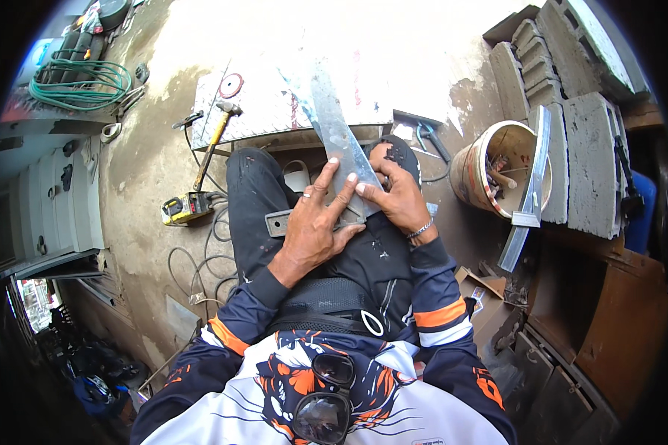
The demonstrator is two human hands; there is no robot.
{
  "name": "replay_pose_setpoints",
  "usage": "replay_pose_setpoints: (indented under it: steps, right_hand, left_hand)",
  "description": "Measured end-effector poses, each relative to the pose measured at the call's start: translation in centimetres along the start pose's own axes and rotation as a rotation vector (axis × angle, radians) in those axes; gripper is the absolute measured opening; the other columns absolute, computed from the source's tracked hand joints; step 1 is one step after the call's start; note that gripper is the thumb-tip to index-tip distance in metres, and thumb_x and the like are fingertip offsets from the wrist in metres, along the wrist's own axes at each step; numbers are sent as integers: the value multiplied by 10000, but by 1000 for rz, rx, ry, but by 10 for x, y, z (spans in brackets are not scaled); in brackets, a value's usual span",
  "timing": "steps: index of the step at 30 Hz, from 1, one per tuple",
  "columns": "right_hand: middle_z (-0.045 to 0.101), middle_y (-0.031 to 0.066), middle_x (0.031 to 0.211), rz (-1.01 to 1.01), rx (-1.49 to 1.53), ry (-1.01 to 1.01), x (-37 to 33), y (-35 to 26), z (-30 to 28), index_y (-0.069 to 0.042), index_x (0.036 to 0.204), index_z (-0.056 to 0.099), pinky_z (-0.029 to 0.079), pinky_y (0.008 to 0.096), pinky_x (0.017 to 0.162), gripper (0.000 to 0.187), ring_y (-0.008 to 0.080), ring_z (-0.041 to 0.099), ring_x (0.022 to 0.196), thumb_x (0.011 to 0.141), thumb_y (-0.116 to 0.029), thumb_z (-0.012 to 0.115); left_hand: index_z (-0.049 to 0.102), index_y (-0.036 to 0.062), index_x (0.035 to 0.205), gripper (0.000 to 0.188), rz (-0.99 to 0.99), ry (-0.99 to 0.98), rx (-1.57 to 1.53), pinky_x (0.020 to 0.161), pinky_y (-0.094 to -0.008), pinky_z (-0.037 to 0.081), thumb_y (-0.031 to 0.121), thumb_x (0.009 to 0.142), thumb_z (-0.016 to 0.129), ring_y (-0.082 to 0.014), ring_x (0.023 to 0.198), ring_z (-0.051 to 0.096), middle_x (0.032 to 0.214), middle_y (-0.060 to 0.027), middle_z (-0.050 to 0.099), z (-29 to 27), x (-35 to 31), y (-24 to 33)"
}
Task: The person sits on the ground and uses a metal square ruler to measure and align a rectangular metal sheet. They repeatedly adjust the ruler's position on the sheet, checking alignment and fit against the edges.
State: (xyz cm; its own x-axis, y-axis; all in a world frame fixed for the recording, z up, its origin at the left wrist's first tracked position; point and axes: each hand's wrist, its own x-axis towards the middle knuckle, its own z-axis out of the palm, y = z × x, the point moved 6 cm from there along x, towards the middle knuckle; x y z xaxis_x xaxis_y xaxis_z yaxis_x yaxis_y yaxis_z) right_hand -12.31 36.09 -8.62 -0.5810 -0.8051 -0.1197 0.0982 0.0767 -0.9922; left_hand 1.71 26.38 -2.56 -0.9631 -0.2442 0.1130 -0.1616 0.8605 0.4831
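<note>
A long, tapered sheet metal strip (332, 111) lies across my lap, its far end reaching over the bench into bright glare. My left hand (313, 222) rests on its near end with fingers stretched and spread, the thumb against the near edge. Beneath that hand, a flat metal bar (276, 224) with a hole sticks out to the left; its full shape is hidden. On the strip's right edge, my right hand (404, 199) is closed, thumb on top and the other fingers curled at the edge, partly hidden.
A tread-plate bench (263, 119) stands ahead, bearing a red disc (231, 85). At left are a yellow-handled hammer (216, 141), a yellow-black device (187, 208) and looped cables (211, 256). To the right, a bucket (471, 167) with a metal bar (531, 196) across it stands beside concrete blocks (586, 163).
</note>
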Motion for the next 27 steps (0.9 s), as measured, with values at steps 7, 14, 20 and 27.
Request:
replay_pose_setpoints:
  steps: [7, 14, 20, 27]
  right_hand:
    - [685, 139, 1089, 109, 64, 7, 4, 6, 3, 49, 1187, 678, 557, 326, 837, 357, 196, 708, 961, 890, -113, 790]
    - [666, 126, 1052, 141, 7, -2, 5, 10, 4, 36, 1174, 682, 553, 334, 852, 356, 194, 699, 956, 881, -129, 803]
    - [691, 85, 1023, 153, -2, -11, 3, -9, 5, 34, 1175, 663, 544, 300, 840, 332, 154, 697, 916, 897, -96, 790]
    - [656, 41, 1021, 187, 30, -13, 3, -12, 4, 39, 1171, 668, 514, 281, 861, 339, 115, 646, 921, 888, -89, 806]
  left_hand:
    - [573, 86, 1437, 700, -131, 99, -195, 926, -450, 575, 278, 836, 875, -371, 1141, 645, 1451, -181, 455, -10, 10, -19]
    - [464, -20, 1216, 553, -604, 310, -537, 678, -322, 551, 281, 924, 825, -183, 750, 641, 935, -116, 581, -4, 54, -62]
    - [472, 3, 1176, 454, -690, 329, -844, 654, -255, 506, 203, 940, 803, -80, 739, 547, 837, -26, 563, 13, 55, -73]
    - [422, -19, 1253, 445, -622, 391, -866, 653, -246, 490, 167, 999, 735, -70, 720, 555, 828, -43, 609, 19, 55, -69]
